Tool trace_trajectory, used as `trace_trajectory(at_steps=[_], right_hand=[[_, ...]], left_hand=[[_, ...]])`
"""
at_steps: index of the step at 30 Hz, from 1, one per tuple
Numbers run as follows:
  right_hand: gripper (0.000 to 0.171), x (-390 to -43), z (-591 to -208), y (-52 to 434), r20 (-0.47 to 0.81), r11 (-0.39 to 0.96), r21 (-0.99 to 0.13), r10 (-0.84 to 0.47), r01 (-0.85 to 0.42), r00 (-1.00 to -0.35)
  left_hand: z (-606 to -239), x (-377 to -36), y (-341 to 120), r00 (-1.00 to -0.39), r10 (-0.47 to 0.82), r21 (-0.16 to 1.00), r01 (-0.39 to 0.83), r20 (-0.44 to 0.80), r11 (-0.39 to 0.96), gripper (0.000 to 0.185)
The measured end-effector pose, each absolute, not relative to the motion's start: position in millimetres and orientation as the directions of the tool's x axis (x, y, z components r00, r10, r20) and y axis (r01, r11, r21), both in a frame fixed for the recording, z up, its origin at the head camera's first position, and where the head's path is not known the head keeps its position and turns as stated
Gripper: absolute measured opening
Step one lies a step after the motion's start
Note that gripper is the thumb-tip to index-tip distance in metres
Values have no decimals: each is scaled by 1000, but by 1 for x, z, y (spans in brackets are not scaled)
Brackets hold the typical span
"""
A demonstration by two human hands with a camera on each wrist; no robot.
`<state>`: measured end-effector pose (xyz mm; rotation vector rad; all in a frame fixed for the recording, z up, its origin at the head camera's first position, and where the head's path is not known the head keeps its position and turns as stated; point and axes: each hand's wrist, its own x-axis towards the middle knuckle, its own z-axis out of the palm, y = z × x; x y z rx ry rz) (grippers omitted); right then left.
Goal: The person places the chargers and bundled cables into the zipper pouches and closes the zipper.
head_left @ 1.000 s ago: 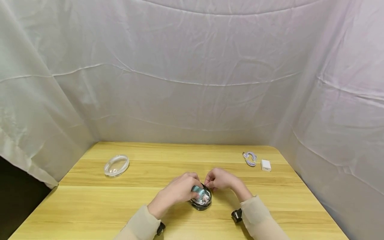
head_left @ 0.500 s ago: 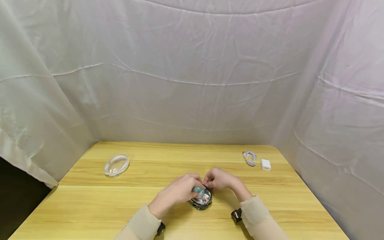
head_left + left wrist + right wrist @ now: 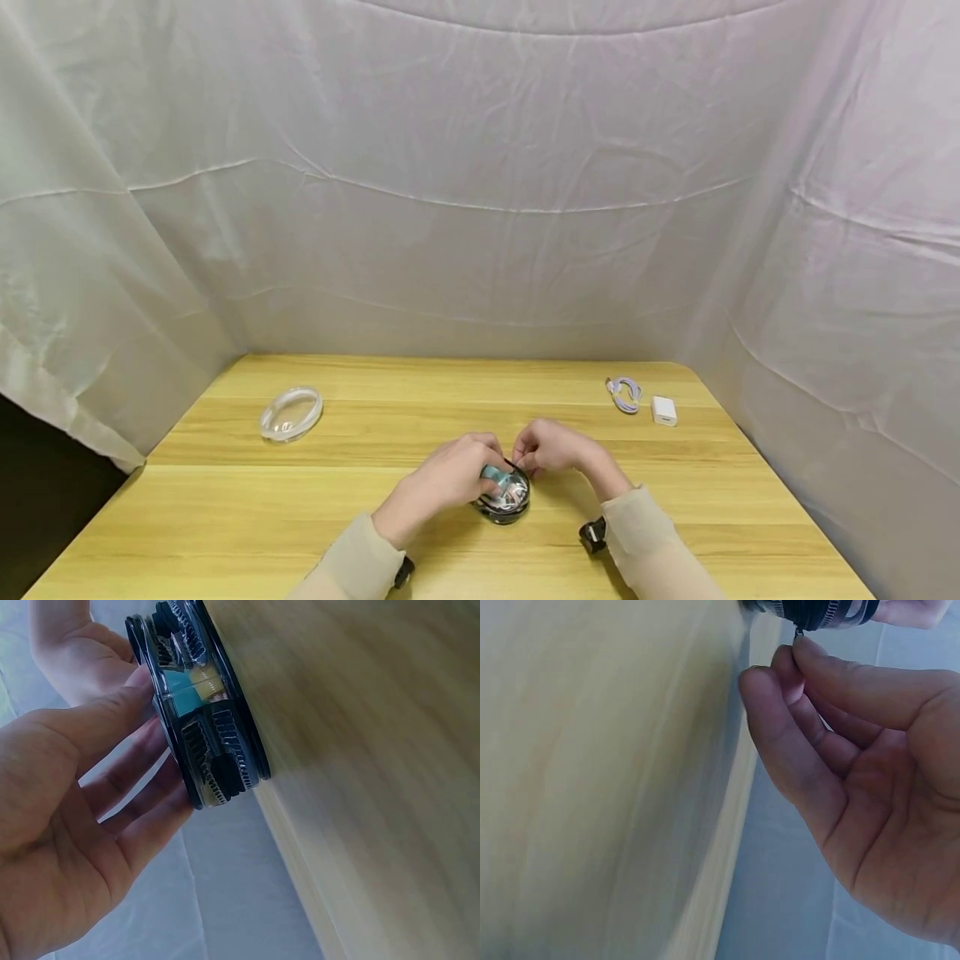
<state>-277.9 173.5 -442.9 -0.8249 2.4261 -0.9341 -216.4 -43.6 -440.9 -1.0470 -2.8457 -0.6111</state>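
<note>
Left hand (image 3: 448, 478) steadies the round clear zippered case (image 3: 504, 498), right hand (image 3: 552, 448) pinches its zipper pull (image 3: 798, 633) (2 neighbours well apart: clear round lid (image 3: 291, 413), white square charger (image 3: 663, 411)).

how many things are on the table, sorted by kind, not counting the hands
round zip case: 1
clear round lid: 1
coiled purple cable: 1
white charger plug: 1
total: 4
</note>
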Motion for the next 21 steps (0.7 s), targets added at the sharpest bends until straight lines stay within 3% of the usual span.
trace_trajectory(at_steps=[21], right_hand=[[15, -277, -439, 179, -205, 632, -680, -651, -372, -731]], left_hand=[[-440, -214, -43, -793, 591, 354, 601, 151, 717, 25]])
